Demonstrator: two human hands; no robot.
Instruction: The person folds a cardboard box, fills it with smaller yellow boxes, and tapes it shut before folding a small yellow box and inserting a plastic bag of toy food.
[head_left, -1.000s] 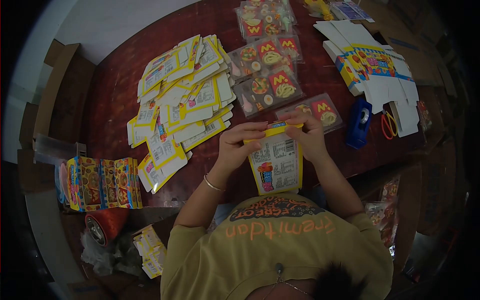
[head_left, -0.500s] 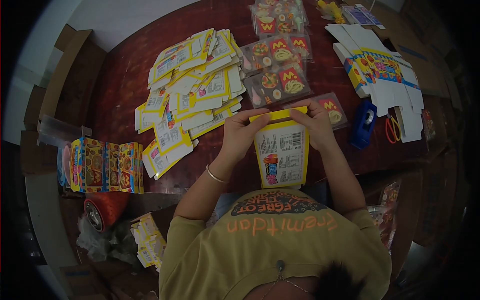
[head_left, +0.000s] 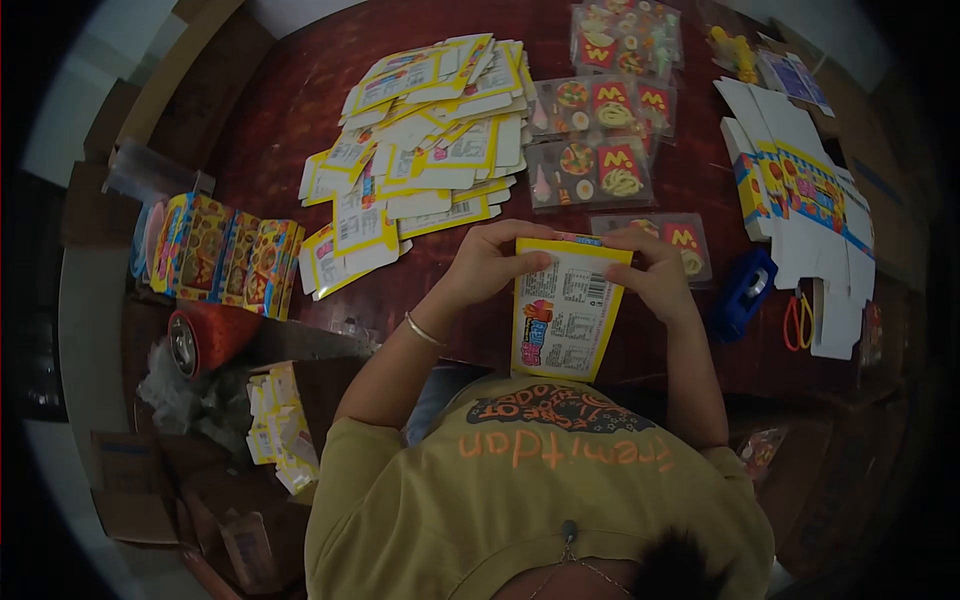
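Bench edge: the dark red-brown bench (head_left: 280,120) ends just below the hands, near the person's yellow shirt; its left edge runs past a row of colourful made-up boxes (head_left: 225,255).
Open room: bare bench shows left of the left hand, between it and a loose heap of flat yellow-and-white cartons (head_left: 420,150); a narrow bare strip lies under the held box.
Right side: a blue tape dispenser (head_left: 742,292) sits just beside the right hand, with red-handled scissors (head_left: 797,322) and a stack of flat white cartons with yellow and blue print (head_left: 800,200) further out.
Ahead: clear packets of toy food with red M cards (head_left: 600,140) lie just beyond the hands.
Held thing: a yellow-edged white printed cardboard box (head_left: 565,310), upright and slightly tilted, over the near bench edge; barcode and small text panels face up, colourful picture at lower left.
Left hand (head_left: 492,262): fingers curled, pinching the box's top left corner.
Right hand (head_left: 655,275): fingers curled, pinching the top right corner.
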